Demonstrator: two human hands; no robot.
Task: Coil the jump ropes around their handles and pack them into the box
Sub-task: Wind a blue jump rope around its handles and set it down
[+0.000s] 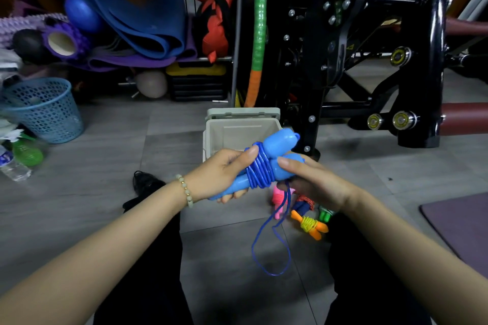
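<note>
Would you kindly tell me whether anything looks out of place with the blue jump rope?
Yes: a loop of the blue rope dangles loose below the handles, not coiled, while the left hand and right hand hold the wound part.

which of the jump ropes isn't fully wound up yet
The blue jump rope, held by the left hand and right hand: a loose loop of its cord hangs down. The orange one on the floor is wound tight.
</note>
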